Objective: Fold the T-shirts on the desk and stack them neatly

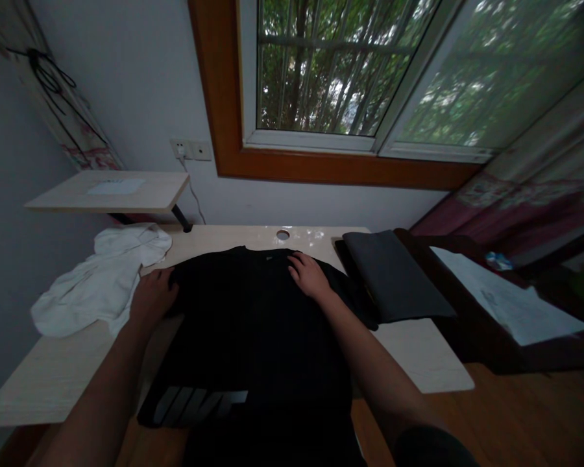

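A black T-shirt (267, 324) lies spread on the pale wooden desk (418, 353), its neckline toward the window and its lower part hanging over the front edge. Grey printed shapes show near its lower left. My left hand (154, 297) is at the left sleeve, with fingers bent and closed on the cloth edge; the fingertips are partly hidden. Beside the collar, my right hand (310, 275) rests on the shirt's right shoulder, fingers apart and lying flat. The right sleeve reaches under or against a dark grey folder-like item (399, 275).
A crumpled white cloth (92, 279) lies on the desk's left side, below a raised shelf (150, 188) with a paper on it. A dark side table (496, 350) with a white sheet (506, 298) stands at right. A window (340, 71) is ahead.
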A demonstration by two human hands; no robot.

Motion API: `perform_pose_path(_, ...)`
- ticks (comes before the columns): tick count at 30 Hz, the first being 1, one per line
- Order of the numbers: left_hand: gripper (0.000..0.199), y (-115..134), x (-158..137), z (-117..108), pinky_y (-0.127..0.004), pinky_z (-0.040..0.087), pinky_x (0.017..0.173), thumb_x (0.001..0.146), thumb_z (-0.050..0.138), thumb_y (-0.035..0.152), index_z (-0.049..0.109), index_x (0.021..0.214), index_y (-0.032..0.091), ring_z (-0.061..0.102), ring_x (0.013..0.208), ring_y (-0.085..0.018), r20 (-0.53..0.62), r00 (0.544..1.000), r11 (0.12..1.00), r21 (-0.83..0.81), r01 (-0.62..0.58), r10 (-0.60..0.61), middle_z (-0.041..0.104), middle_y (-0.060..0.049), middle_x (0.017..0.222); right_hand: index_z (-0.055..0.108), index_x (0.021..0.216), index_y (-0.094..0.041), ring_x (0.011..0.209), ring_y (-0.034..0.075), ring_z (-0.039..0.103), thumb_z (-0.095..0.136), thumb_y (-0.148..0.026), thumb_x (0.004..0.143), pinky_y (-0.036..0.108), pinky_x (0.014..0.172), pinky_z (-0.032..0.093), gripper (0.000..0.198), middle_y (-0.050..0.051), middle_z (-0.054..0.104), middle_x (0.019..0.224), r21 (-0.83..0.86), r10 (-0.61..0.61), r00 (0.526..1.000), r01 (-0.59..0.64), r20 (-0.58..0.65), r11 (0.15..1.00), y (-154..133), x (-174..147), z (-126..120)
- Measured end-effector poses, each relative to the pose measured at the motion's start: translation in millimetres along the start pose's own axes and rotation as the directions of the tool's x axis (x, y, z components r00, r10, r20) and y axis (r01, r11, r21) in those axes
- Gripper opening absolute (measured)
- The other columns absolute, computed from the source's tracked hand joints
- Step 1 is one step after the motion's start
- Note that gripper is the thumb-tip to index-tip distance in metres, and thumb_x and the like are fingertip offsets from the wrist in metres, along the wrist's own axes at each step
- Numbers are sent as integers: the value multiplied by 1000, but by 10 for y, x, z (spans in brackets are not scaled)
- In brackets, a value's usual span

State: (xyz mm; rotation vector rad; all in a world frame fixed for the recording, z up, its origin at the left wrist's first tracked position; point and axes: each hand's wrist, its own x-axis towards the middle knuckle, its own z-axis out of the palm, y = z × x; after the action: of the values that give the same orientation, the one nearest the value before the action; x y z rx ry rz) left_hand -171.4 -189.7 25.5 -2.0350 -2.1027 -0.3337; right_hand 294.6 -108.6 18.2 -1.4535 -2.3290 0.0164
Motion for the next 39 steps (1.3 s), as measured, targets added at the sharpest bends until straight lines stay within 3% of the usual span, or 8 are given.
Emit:
perform_pose_path(4,42,205,82,-10,-52,44,109,92,45,34,70,120,17,61,115,-34,45,997,997,-35,-64,66,69,-17,118,58,143,-20,138,27,49,46,-35,104,45,120,37,44,13,56,147,-4,-30,999,30,23,1000,37,71,27)
perform_pose_path(10,40,821,319,-13,-45,42,114,96,41,30,71,121,19,58,123,-29,39,966,957,-154,-247,256,67,-13,125,58,143,-20,137,27,49,48,-34,104,45,119,36,43,12,56,147,5,-125,989,125,76,992,-170,246,51)
perform_pose_path(15,43,1004,564,97,-46,44,109,98,40,25,65,130,17,55,125,-30,-19,989,978,-148,-149,148,59,-15,140,67,132,-24,126,29,54,49,-34,103,46,108,45,35,11,59,142,14,-93,994,92,56,996,-417,420,55)
perform_pose_path(18,43,917,663,145,-48,46,105,97,41,27,62,134,17,56,121,-32,-56,998,993,-104,-48,42,59,-18,137,67,129,-24,117,29,58,51,-29,101,44,102,49,33,12,62,134,7,15,1000,-15,-4,1000,-414,513,50)
perform_pose_path(22,37,704,752,150,-47,49,94,95,48,36,66,123,21,56,113,-35,14,1000,999,-44,10,-9,66,-15,117,66,129,-24,111,29,60,62,-29,94,41,97,50,35,13,64,126,22,158,987,-158,-19,987,-235,607,57)
perform_pose_path(27,28,403,898,139,-45,45,99,95,47,42,66,92,22,59,107,-29,145,989,992,-129,14,5,68,-11,105,71,100,-21,102,26,60,67,-31,91,38,95,47,14,9,69,104,100,147,986,-155,84,983,-1,737,38)
perform_pose_path(33,37,197,931,43,-36,48,85,100,34,53,55,106,23,66,92,-25,155,985,928,-348,131,-81,71,-8,100,60,110,-20,90,21,63,49,-34,100,31,81,47,19,7,71,101,267,155,988,-156,23,951,80,914,-122)
perform_pose_path(39,46,-114,933,-79,-31,50,84,80,60,67,64,99,25,68,93,-23,283,957,883,-464,74,69,74,-2,99,58,113,-23,88,24,65,53,-42,101,30,75,44,23,7,73,97,247,196,981,-189,-5,950,107,973,-221)
